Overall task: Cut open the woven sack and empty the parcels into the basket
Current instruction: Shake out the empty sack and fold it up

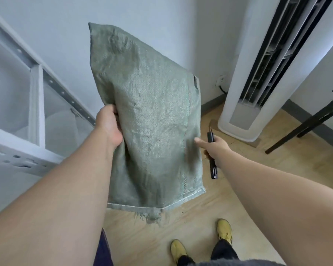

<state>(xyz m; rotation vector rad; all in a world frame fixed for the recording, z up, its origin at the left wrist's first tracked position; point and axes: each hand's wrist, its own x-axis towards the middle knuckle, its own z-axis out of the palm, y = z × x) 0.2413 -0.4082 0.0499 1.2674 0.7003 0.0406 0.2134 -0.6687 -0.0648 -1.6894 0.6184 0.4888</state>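
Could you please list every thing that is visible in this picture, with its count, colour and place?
woven sack: one, grey-green, held up in the middle, frayed stitched edge at the bottom
utility knife: one, black, in the right hand beside the sack
metal shelving: one unit, white, at the left
standing air conditioner: one, white with dark vents, right of the corner
table leg: one, black, far right
wooden floor: light brown, below
shoes: two, yellow, at the bottom
left hand: one, gripping the sack's left edge
right hand: one, holding the knife, its forefinger against the sack's right edge
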